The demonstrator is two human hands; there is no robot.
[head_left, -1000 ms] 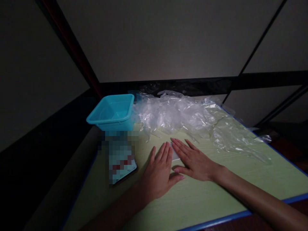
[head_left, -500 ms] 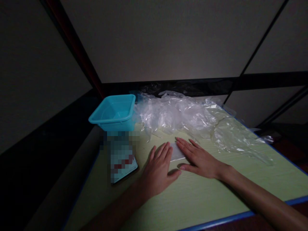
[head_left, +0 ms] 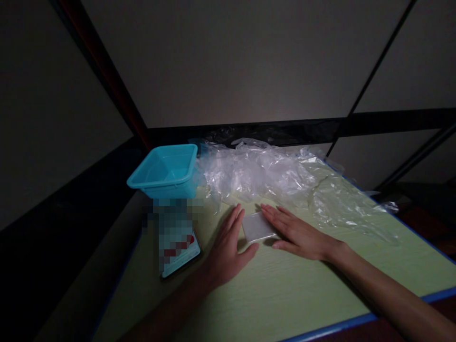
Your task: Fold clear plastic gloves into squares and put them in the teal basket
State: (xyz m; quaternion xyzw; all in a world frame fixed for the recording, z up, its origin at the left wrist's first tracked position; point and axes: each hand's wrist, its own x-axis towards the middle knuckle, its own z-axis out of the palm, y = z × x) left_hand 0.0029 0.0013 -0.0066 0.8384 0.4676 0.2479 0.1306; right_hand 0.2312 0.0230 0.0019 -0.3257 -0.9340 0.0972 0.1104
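A small folded piece of clear plastic (head_left: 257, 227), perhaps a bag, lies flat on the pale green table between my hands. My right hand (head_left: 297, 232) rests over its right end, palm down, with the fingers stretched out and the thumb apart. At the left edge of the plastic is my left hand (head_left: 230, 251), tilted on its side with fingers straight and thumb spread. Whether the left fingers touch the plastic I cannot tell. Neither hand grips anything.
Behind the hands spreads a heap of crumpled clear plastic bags (head_left: 260, 168), trailing to the right edge. A blue plastic basin (head_left: 167, 187) stands at the back left. A phone (head_left: 181, 259), partly blurred out, lies left of my left hand. The table (head_left: 285, 294) has a blue edge.
My left hand has turned onto its side and drawn slightly left, uncovering more of the folded plastic. The right hand stays almost in place. The whole view has shifted a little.
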